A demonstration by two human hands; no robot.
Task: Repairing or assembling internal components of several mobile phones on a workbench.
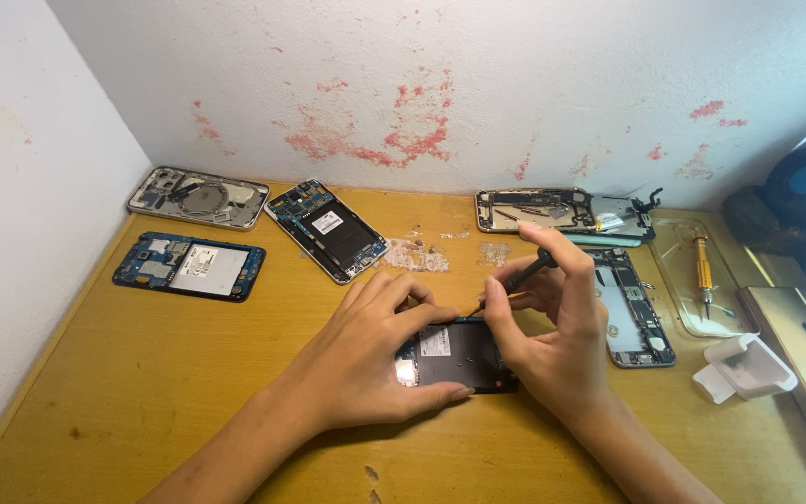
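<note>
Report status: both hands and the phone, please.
Left hand steadies the phone on the table. Right hand grips a screwdriver, tip at the phone's top edge. Other opened phones lie apart.

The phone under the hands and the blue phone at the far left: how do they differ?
The phone under the hands is dark inside and gripped by the left hand, while the right hand works a screwdriver at its top edge. The blue phone has a blue frame and a pale middle panel, and lies untouched. Both lie opened, insides up, on the wooden table.
</note>
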